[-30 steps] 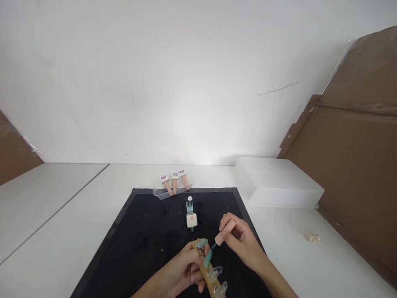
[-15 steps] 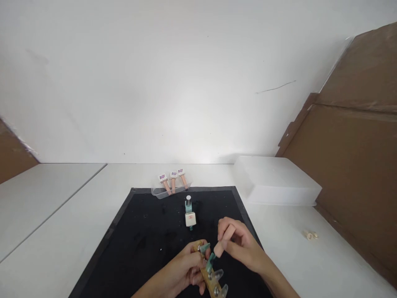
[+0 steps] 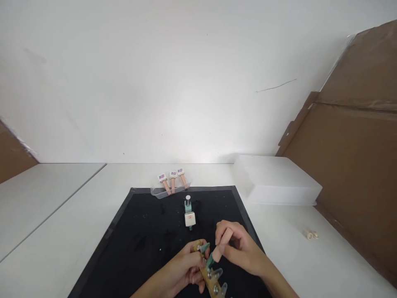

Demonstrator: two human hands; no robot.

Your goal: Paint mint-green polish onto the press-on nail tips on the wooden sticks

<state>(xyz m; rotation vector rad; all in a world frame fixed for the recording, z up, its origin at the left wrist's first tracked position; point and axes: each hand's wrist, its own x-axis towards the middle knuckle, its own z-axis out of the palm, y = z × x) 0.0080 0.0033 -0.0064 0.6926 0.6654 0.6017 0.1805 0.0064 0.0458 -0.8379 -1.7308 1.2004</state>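
My left hand [image 3: 190, 265] is wrapped around a wooden holder strip [image 3: 209, 279] that carries several false nail tips on metal mounts. Two tips nearest the far end are green, such as the nail tip [image 3: 204, 247]; the clear nail tips [image 3: 217, 273] sit closer to me. My right hand [image 3: 240, 248] pinches the peach cap of a nail polish brush [image 3: 223, 244], its lower end over the second green tip. The bristles are hard to make out. Beyond my hands stand a white-topped open polish bottle [image 3: 190, 219] and a green bottle with a silver neck [image 3: 187, 204].
A clear plastic tray [image 3: 161, 193] at the back of the black mat [image 3: 136, 231] holds three polish bottles [image 3: 173, 182] with peach caps. At right are a white box [image 3: 279, 182], small cream rings [image 3: 310, 235] and a cardboard wall [image 3: 350, 165].
My right hand has shifted slightly left and down, bringing the brush cap closer over the second green nail tip. My left hand and the strip stay almost where they were.
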